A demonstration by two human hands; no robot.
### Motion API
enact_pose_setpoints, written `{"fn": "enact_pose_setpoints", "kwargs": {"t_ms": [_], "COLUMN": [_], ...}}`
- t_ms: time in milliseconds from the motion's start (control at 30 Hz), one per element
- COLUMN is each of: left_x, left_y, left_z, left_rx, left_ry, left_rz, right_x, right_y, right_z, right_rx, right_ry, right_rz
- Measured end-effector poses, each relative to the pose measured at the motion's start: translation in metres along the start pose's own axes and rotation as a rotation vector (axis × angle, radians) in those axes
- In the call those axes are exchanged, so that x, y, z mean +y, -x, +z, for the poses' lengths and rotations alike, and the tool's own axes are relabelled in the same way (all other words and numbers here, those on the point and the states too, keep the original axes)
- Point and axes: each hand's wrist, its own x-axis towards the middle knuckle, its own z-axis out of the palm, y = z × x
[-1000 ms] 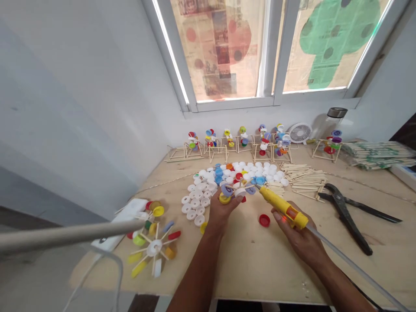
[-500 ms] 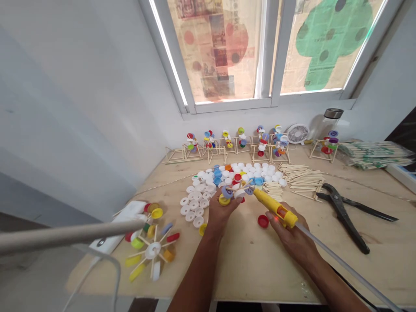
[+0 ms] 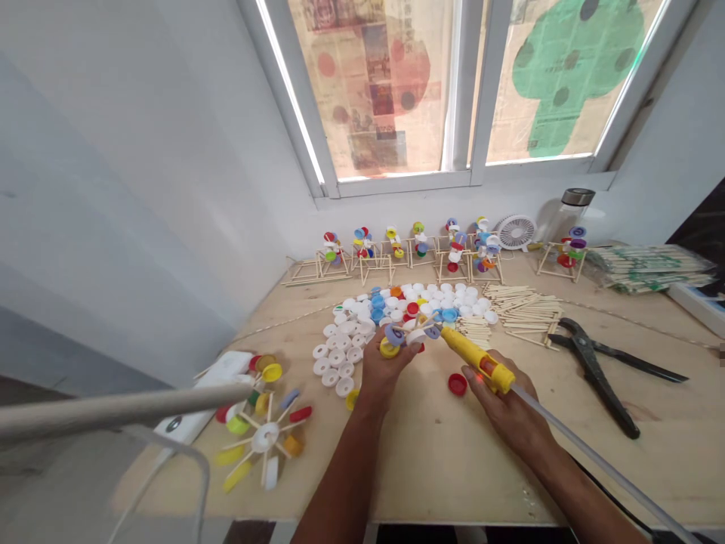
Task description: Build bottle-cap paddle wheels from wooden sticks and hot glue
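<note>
My left hand (image 3: 381,369) grips a small bottle-cap wheel (image 3: 408,335) made of thin sticks with purple, yellow and white caps, held just above the wooden table (image 3: 442,461). My right hand (image 3: 507,412) is wrapped round a yellow glue gun (image 3: 476,361), and its nozzle touches the wheel's right side near a blue cap. A clear glue stick runs back from the gun toward the lower right. A loose red cap (image 3: 457,384) lies on the table between my hands.
A heap of white, blue and red caps (image 3: 396,310) lies behind my hands, with stick bundles (image 3: 524,308) to its right. Black cutters (image 3: 594,370) lie at right. A finished wheel (image 3: 263,437) lies at left. Several stick-frame models (image 3: 413,249), a small fan (image 3: 515,232) and a jar line the wall.
The view has shifted a little. Both hands keep their grips, and the gun's nozzle stays against the wheel.
</note>
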Motion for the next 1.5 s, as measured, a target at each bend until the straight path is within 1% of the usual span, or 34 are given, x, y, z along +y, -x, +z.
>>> {"fn": "enact_pose_setpoints", "kwargs": {"t_ms": [133,300,633,833,967,1167,1367,1500], "left_x": [0.0011,0.0007,-0.0018,0.0012,0.0011,0.0012,0.0032,0.0038], "left_y": [0.0002,0.0007,0.0031,0.0053,0.0051,0.0046,0.0058,0.0056], "left_z": [0.0003,0.0001,0.0044,0.0065,0.0073,0.0075,0.0085,0.0085], "left_rx": [0.016,0.004,0.065,0.070,0.082,0.079,0.082,0.086], "left_ry": [-0.003,-0.016,0.002,-0.002,0.000,-0.010,0.003,0.005], "left_rz": [0.005,0.017,0.055,0.037,0.034,0.052,0.053,0.045], "right_x": [0.0001,0.0014,0.0021,0.0090,0.0074,0.0008,0.0015,0.0034], "right_y": [0.0002,0.0012,-0.0008,-0.0026,-0.0026,-0.0032,-0.0041,-0.0046], "right_z": [0.0003,0.0012,-0.0005,-0.0011,-0.0035,-0.0043,-0.0037,-0.0031], "right_rx": [0.005,0.009,-0.004,0.020,0.017,0.005,-0.003,0.033], "right_ry": [0.016,0.014,0.025,0.053,0.051,0.011,0.021,0.041], "right_rz": [0.002,0.004,0.016,0.031,0.039,0.021,-0.019,-0.046]}}
